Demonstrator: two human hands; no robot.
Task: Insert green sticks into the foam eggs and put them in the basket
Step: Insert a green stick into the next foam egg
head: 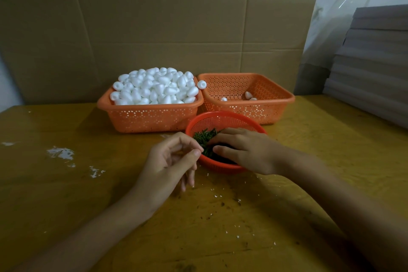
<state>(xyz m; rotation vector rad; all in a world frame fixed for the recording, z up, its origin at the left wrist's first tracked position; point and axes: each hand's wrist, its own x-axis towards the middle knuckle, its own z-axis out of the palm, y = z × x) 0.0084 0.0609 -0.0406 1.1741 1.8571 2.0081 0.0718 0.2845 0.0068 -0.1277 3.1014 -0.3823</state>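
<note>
A round red basket (220, 117) near the middle of the table holds a heap of green sticks (204, 137). My right hand (245, 150) lies palm down over the sticks, fingers spread and touching them; what is under the palm is hidden. Just left of the basket rim hovers my left hand (172, 159), its fingers loosely curled and its thumb near the index tip, with nothing visible in it. Behind, the left orange basket (150, 117) is heaped with white foam eggs (154, 86). The right orange basket (273, 104) holds three foam eggs (248, 95).
Cardboard sheets (154, 28) stand as a wall behind the baskets. A stack of grey boards (375, 68) sits at the right on the wooden table (66, 183). White foam crumbs and dark specks (223, 201) lie on the table in front of the red basket.
</note>
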